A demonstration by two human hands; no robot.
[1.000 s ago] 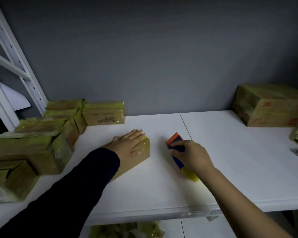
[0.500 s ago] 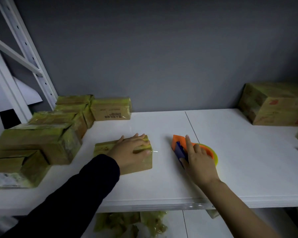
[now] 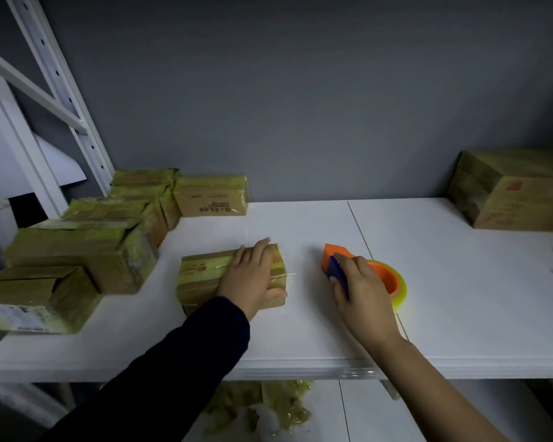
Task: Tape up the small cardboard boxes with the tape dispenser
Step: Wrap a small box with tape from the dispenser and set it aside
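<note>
While left grip (image 3: 253, 282) presses flat, fingers straight, on small box (image 3: 201, 275), right grip (image 3: 361, 295) curls round tape dispenser (image 3: 334, 252)

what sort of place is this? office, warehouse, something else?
Likely a packing bench in a stockroom or small warehouse: piles of tape-wrapped small cardboard boxes on a white tabletop, an orange tape dispenser, and a white perforated metal shelving upright at the left.
</note>
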